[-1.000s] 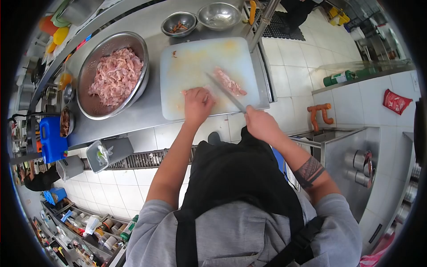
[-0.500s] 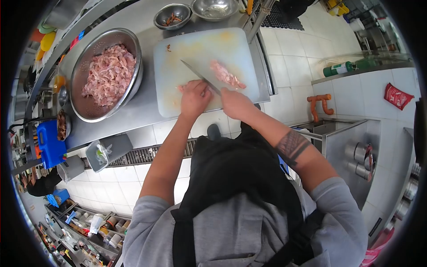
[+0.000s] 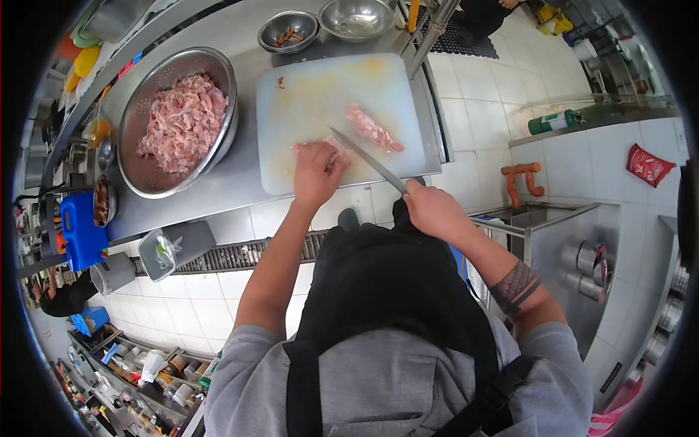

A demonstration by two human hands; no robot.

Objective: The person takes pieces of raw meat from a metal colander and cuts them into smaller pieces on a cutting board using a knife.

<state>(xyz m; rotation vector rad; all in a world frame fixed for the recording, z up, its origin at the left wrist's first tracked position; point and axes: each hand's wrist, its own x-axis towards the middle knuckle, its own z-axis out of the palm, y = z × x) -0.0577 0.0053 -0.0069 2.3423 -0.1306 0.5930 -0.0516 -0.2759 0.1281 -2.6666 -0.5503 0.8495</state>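
Note:
My right hand [image 3: 435,211] is closed round the handle of a long knife [image 3: 370,160]. The blade points up and left across the near edge of the white cutting board [image 3: 306,105], its tip beside my left hand. With curled fingers, my left hand [image 3: 317,176] presses on a piece of raw chicken [image 3: 339,148], which it partly covers. To the right on the board lies a small heap of sliced raw chicken [image 3: 373,130]. Left of the board, a large perforated steel colander [image 3: 131,164] holds a pile of cut pale-pink chicken [image 3: 183,120].
Two steel bowls stand behind the board: a smaller one [image 3: 271,45] with reddish-brown pieces and a wider one [image 3: 375,20]. A grey bin [image 3: 193,244] stands below the steel counter [image 3: 189,213]. A blue jug [image 3: 84,229] is at left. Another person's dark clothing [image 3: 477,18] shows at top.
My right hand has drawn the knife back toward me and to the right, so its blade is clear of my left fingers. More of the chicken under my left hand shows.

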